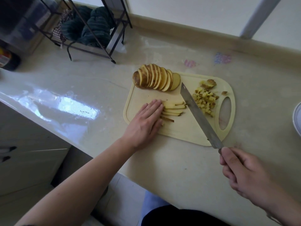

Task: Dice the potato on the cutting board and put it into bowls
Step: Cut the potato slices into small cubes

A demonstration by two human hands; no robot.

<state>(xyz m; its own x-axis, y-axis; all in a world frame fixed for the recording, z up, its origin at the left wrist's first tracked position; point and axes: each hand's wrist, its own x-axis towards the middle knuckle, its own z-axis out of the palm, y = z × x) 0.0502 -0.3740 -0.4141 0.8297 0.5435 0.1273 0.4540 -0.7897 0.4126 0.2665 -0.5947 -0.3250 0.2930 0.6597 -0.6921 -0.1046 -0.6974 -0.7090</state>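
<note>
A cream cutting board (182, 128) lies on the counter. At its far left corner stands a potato (154, 78) cut into a row of slices leaning together. Potato strips (173, 110) lie in the board's middle, and my left hand (146, 119) presses flat on their left ends with straight fingers. My right hand (244, 172) grips the handle of a long knife (197, 111), whose blade slants across the board just right of the strips. A heap of diced potato (205, 100) sits to the right of the blade, with skin scraps (210, 83) behind it.
The rim of a white bowl (297, 119) shows at the right edge. A black wire rack (91, 30) with dark cloths stands at the back left. A dark bottle (8, 60) sits at the far left. The counter's front edge runs diagonally below my left forearm.
</note>
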